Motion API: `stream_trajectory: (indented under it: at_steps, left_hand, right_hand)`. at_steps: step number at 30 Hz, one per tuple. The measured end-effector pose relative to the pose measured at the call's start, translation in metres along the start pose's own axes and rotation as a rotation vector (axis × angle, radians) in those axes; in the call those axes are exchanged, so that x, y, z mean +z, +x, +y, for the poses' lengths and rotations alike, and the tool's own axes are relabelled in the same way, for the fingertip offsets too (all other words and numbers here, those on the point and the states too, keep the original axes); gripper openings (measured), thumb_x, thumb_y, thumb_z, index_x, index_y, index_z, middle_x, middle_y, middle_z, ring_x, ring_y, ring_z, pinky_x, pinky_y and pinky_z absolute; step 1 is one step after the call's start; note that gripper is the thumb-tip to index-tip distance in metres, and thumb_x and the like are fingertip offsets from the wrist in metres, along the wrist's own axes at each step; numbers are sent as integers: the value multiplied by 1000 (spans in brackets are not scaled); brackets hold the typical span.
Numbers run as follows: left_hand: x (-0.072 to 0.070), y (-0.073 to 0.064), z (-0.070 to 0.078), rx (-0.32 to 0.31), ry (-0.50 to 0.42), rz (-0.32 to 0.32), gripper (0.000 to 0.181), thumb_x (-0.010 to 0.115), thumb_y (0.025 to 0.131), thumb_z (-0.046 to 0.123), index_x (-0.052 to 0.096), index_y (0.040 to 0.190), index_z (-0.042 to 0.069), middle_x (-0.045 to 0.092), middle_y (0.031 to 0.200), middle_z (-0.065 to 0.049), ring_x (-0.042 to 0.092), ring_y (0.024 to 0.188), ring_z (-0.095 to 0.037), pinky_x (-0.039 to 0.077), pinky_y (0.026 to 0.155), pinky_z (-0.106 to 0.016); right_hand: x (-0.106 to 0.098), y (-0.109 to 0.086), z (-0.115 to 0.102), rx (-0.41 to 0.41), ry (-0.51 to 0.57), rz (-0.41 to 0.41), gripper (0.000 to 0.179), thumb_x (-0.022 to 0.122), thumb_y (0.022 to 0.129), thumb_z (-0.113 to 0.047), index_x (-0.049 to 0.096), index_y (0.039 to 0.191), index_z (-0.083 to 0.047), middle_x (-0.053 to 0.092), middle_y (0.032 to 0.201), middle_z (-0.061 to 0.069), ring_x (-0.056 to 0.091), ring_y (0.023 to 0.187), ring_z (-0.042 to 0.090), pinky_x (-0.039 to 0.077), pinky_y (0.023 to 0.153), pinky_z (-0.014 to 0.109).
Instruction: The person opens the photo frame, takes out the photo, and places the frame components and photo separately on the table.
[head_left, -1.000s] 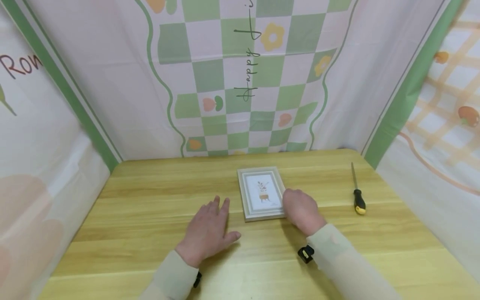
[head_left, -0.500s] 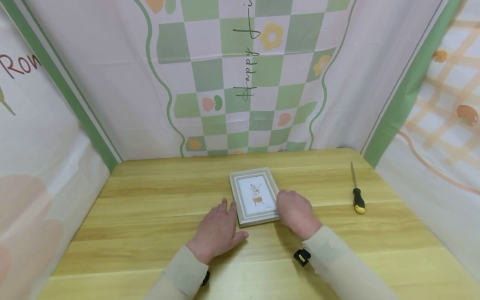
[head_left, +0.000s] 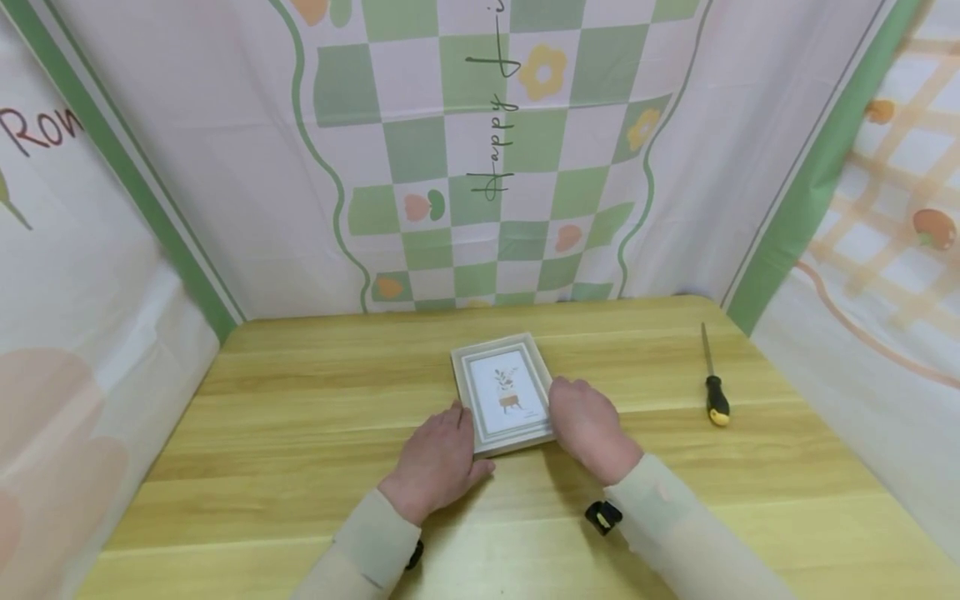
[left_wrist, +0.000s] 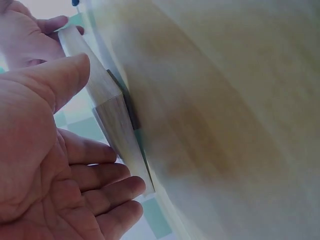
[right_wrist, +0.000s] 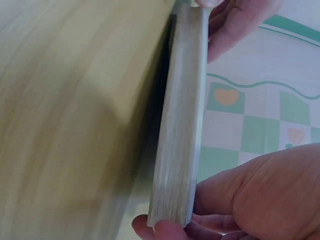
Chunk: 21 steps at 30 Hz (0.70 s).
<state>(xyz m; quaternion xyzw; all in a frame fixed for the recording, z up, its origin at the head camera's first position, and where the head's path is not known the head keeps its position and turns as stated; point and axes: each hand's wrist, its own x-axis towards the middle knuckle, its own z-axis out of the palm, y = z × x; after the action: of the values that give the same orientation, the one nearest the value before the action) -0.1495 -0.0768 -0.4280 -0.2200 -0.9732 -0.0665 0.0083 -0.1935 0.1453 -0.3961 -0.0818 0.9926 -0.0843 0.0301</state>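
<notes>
A pale wood-toned picture frame lies face up near the middle of the table, turned slightly, showing a print of a plant in a pot. My right hand grips its right edge; the right wrist view shows fingers and thumb around the edge of the frame. Along the opposite side, my left hand touches the frame with its fingertips. In the left wrist view those fingers are loosely extended against the frame's side, and the thumb stands apart. A dark strip shows beneath the frame.
On the right of the wooden table lies a screwdriver with a black and yellow handle, its shaft pointing to the back. A fabric backdrop with green checks stands behind the table, with printed cloth at both sides.
The picture frame has moved left and turned slightly counterclockwise with my right hand on it. My left hand has moved right, and its fingers have come against the frame's left side.
</notes>
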Motion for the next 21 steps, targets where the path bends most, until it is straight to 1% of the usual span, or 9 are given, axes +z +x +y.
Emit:
stream_trajectory:
  at_steps: [5, 9, 13, 17, 19, 21]
  left_hand:
    - [-3, -2, 0, -1, -10, 2, 86, 66, 98, 54, 46, 146, -15, 51, 150, -33, 54, 138, -41, 44, 116, -46]
    - [-5, -4, 0, -2, -31, 9, 82, 67, 99, 49, 48, 145, -16, 53, 148, -34, 57, 135, -41, 46, 114, -46]
    - [-7, -5, 0, -12, -34, 3, 82, 66, 100, 50, 48, 145, -16, 53, 148, -33, 58, 134, -41, 48, 113, -46]
    - [-10, -5, -1, -18, -27, -4, 82, 64, 100, 51, 48, 145, -15, 53, 148, -33, 58, 134, -41, 48, 112, -46]
    - [-12, -5, -1, -12, -15, 7, 82, 65, 100, 51, 49, 144, -15, 56, 145, -32, 61, 130, -40, 51, 109, -46]
    - [-15, -4, 0, -5, -7, 28, 79, 65, 100, 51, 51, 142, -15, 61, 139, -30, 66, 121, -37, 56, 102, -44]
  right_hand:
    - [-9, -2, -3, 17, 44, -33, 11, 53, 99, -1, 61, 99, 6, 59, 80, 15, 59, 71, 26, 55, 56, 39]
    - [-15, -4, -5, 1, 63, -40, 12, 52, 100, -3, 60, 96, 5, 57, 77, 11, 57, 68, 24, 53, 54, 35]
    - [-19, -6, -6, -22, 64, -38, 15, 52, 102, -8, 59, 95, 3, 56, 76, 8, 56, 67, 22, 53, 57, 34]
    - [-23, -5, -8, -16, 57, -64, 18, 53, 104, -13, 59, 99, 3, 57, 78, 8, 56, 69, 22, 55, 61, 35]
    - [-25, -5, -10, -10, 57, -73, 20, 54, 104, -15, 59, 102, 4, 57, 79, 7, 56, 69, 22, 55, 61, 34]
    - [-27, -5, -11, -12, 58, -65, 20, 55, 104, -16, 60, 102, 3, 57, 79, 7, 56, 69, 22, 55, 61, 34]
